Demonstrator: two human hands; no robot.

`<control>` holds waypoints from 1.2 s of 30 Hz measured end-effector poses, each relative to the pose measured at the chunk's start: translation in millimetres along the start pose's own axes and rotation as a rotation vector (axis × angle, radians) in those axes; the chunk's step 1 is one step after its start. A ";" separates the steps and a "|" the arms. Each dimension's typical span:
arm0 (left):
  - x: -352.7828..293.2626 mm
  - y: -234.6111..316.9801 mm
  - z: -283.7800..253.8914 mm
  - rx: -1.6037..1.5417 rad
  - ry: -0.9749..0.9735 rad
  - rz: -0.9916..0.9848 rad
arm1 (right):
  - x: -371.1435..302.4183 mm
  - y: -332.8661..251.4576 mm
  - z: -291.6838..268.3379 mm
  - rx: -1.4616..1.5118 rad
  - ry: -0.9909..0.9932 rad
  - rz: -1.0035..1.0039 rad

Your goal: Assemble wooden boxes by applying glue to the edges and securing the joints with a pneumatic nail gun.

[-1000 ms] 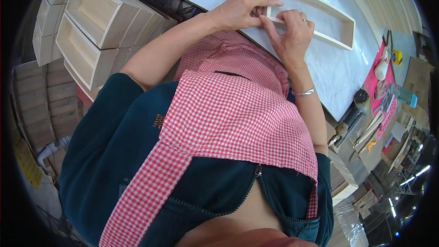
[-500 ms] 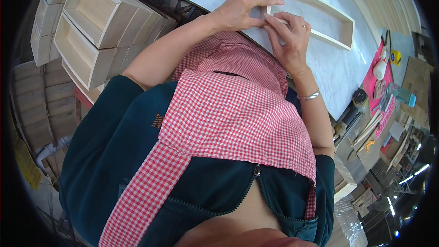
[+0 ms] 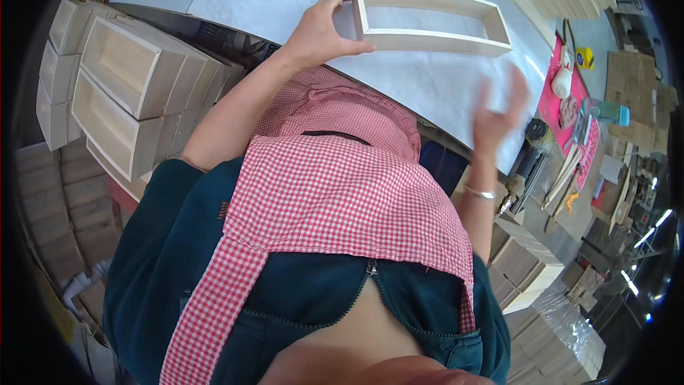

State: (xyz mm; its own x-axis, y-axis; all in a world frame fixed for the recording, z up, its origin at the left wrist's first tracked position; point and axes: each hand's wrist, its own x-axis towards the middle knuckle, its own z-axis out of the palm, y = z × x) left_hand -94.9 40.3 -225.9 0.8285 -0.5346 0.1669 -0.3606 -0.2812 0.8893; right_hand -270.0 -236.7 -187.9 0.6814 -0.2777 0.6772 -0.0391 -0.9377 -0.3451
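my left hand [image 3: 318, 37] curled round one end of a wooden frame [image 3: 436, 42], right hand [image 3: 497, 121] kinda blurry, empty, fingers spread

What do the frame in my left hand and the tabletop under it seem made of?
The frame: probably bare wood, matte, judging by its pale tan sides. The tabletop: glossy, with grey marbling and bright reflections; stone or laminate, I can't tell.

Open tabletop [image 3: 406, 70] lies before the wooden frame [image 3: 436, 42], whose left end the left hand [image 3: 315, 36] blocks.
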 end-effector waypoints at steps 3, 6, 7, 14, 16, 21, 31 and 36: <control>0.7 7.4 -0.7 -0.072 0.023 -0.051 | -34.0 95.4 -96.3 -0.644 -0.037 0.326; 6.2 16.7 2.7 -0.162 0.047 -0.093 | -77.7 141.1 -144.5 -0.888 -0.180 0.625; 6.5 19.6 2.3 -0.210 0.055 -0.128 | -78.8 143.4 -145.9 -0.839 -0.218 0.683; 8.4 42.8 -1.1 -0.464 0.061 -0.278 | -100.4 180.0 -145.3 -0.683 -0.353 0.748; 8.4 46.3 -0.8 -0.507 0.070 -0.289 | -93.0 194.6 -154.6 -0.681 -0.354 0.697; 6.2 46.5 -1.7 -0.534 0.104 -0.313 | -67.6 187.6 -180.7 -0.333 -0.556 0.917; 12.3 32.4 22.4 -0.022 0.215 0.056 | -16.2 -44.2 -144.6 0.096 0.088 0.776; 5.6 11.3 18.7 0.000 0.174 0.177 | -14.3 -64.9 -112.1 -0.055 0.129 0.417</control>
State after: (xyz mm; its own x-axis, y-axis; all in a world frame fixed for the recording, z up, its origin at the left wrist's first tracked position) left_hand -102.3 19.2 -222.9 0.8134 -0.4305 0.3912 -0.5071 -0.1955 0.8394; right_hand -359.1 -195.3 -102.3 0.5025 -0.6556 0.5636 -0.3330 -0.7484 -0.5736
